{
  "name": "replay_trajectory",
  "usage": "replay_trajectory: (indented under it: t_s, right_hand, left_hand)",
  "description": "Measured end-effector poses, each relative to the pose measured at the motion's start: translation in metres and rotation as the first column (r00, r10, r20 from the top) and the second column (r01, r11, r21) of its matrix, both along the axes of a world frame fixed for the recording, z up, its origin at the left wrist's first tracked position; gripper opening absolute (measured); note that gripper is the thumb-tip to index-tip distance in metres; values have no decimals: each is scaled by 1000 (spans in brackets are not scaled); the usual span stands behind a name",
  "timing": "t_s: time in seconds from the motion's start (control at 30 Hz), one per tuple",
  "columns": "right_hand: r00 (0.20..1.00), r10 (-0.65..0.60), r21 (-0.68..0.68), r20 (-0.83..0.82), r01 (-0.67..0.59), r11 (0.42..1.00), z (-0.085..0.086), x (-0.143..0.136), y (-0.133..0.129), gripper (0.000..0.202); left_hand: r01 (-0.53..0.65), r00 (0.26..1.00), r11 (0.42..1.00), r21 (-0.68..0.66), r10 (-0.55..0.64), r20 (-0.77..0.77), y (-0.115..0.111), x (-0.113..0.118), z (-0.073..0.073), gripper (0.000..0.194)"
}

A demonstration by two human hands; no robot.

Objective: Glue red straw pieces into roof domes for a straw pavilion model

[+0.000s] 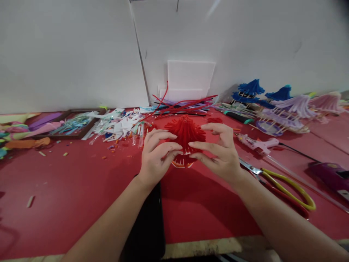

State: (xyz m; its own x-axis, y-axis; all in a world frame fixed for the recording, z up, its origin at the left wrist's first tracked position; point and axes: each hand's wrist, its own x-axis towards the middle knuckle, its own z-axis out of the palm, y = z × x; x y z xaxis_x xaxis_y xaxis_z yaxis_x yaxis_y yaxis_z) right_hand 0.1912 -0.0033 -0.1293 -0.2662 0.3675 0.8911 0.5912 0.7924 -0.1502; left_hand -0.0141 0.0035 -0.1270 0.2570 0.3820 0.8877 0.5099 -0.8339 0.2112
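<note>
A red cone-shaped piece made of fuzzy strips (185,130) stands upright in the middle of the red table (114,203), above a round base with a white and orange rim (182,164). My left hand (160,154) grips its left lower edge between thumb and fingers. On the other side, my right hand (218,151) pinches the right lower edge, fingers curved. The fingertips of both hands nearly meet at the front, below the red strips.
Red and purple pipe cleaners (185,105) lie behind. On the right are scissors (289,185), a pink glue gun (257,144) and blue and lilac cone-topped pieces (251,88). White scraps (125,123) are at left; a black phone (149,222) is in front.
</note>
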Motion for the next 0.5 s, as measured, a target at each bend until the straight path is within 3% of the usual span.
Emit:
replay_trajectory:
  t_s: [0.2,0.5]
  right_hand:
    - [999,37,-4,-24,-37,999,-1,0,3,13]
    - [993,35,-168,-114,-54,984,1,-11,-4,8]
  left_hand:
    - [23,1000,999,24,-22,-17,0,1,1,7]
    - [52,998,997,-63,-51,25,-1,4,1,7]
